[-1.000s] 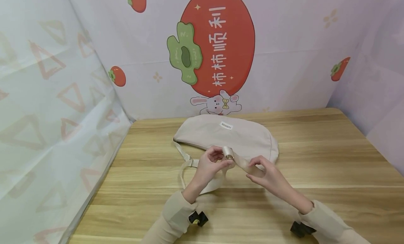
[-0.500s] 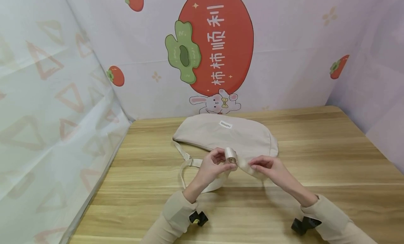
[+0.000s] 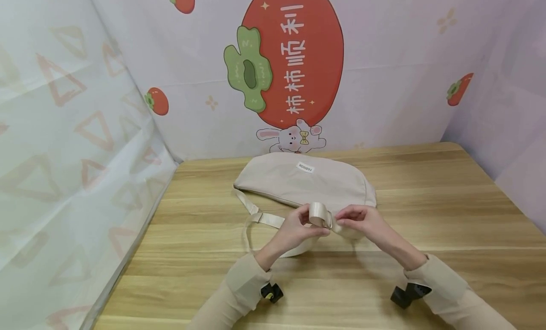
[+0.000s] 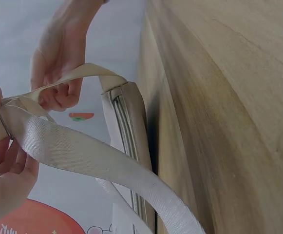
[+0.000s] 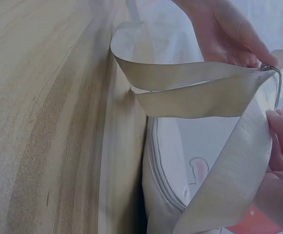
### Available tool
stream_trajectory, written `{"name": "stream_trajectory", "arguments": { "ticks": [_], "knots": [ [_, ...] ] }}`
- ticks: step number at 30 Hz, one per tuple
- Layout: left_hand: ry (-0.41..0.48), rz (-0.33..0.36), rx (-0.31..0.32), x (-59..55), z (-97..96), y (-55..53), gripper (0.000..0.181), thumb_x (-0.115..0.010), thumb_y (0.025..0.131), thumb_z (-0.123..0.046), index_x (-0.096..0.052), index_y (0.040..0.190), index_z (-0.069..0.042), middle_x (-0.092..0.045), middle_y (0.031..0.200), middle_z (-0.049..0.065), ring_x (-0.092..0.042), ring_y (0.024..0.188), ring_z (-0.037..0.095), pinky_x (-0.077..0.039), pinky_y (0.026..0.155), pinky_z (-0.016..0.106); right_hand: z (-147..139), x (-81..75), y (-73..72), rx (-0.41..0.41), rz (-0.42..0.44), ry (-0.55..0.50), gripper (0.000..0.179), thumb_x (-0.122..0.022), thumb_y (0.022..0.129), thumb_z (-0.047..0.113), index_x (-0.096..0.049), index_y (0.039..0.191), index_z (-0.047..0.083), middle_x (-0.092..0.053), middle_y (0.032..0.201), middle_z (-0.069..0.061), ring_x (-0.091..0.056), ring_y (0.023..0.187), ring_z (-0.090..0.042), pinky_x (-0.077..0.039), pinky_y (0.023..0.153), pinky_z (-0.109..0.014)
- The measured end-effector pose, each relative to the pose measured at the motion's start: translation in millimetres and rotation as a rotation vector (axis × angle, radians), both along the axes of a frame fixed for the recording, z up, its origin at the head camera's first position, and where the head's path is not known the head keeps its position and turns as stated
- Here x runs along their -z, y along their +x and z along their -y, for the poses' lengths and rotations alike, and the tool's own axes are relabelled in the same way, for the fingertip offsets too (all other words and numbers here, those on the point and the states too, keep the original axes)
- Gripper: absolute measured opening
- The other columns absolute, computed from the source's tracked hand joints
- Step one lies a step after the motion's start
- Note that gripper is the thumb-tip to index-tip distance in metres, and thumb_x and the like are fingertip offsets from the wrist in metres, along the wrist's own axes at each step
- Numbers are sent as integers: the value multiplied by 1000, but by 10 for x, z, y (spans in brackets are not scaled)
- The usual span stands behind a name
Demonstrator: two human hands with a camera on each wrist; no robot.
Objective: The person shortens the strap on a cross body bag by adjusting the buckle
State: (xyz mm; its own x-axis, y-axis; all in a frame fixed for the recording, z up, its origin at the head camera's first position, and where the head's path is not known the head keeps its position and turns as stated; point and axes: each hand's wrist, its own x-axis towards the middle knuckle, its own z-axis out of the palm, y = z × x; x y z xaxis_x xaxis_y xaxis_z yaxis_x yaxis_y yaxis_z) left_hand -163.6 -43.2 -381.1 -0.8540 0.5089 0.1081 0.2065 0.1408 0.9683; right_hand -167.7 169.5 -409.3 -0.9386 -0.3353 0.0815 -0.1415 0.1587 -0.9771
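Note:
A beige bag [image 3: 328,185] with a white label lies on the table, its webbing strap [image 4: 92,151] lifted in front of it. My left hand [image 3: 296,231] pinches the strap at a thin metal slider buckle [image 5: 278,83]. A short strap loop [image 3: 317,213] stands up from that buckle. Just right of it, my right hand [image 3: 370,224] pinches the strap between thumb and fingers, with the fingertips close to the buckle. In the right wrist view, the strap runs from the right hand [image 5: 282,161] down toward the bag's zipped edge [image 5: 163,168].
The wooden table [image 3: 192,273] extends round the bag. A second strap adjuster [image 3: 257,217] lies left of the hands, with slack strap curving below it. A printed cloth backdrop [image 3: 384,59] rises behind the table, and another hangs at the left.
The left hand has shifted right with the buckle, and its strap loop stands larger. The right hand has turned palm-down and the gap between the hands has narrowed. The bag stays put.

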Motion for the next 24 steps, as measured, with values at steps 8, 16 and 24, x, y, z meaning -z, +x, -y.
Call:
{"name": "stream_trajectory", "arguments": {
  "ticks": [8, 16, 24],
  "knots": [
    [-67, -35, -6, -26, -84, 15, 41, -71, 72, -3, -56, 110, 0, -59, 94, 6, -53, 76, 0, -46, 72, 25, 7, 37, -55, -21, 39, -133, 12, -64, 79, 4, -65, 78, 16, -64, 80, 10, -59, 79, -4, -47, 69, -17],
    [-82, -27, -10, 61, -116, -25, 40, -71, 72, -6, -56, 110, -1, -61, 96, 7, -54, 77, -1, -46, 70, 20, 1, 55, -79, 31, 131, -51, 5, -67, 78, 10, -68, 83, 11, -65, 79, 11, -58, 79, -3, -45, 72, -17],
    [-59, 10, -19, 127, -82, -75, 35, -71, 74, -6, -58, 106, -1, -60, 94, 3, -55, 79, 7, -45, 67, 17, -185, 155, -127, -181, 194, -9, 28, -62, 82, 11, -62, 110, 11, -64, 96, 4, -57, 87, -6, -46, 73, -22]
  ]
}}
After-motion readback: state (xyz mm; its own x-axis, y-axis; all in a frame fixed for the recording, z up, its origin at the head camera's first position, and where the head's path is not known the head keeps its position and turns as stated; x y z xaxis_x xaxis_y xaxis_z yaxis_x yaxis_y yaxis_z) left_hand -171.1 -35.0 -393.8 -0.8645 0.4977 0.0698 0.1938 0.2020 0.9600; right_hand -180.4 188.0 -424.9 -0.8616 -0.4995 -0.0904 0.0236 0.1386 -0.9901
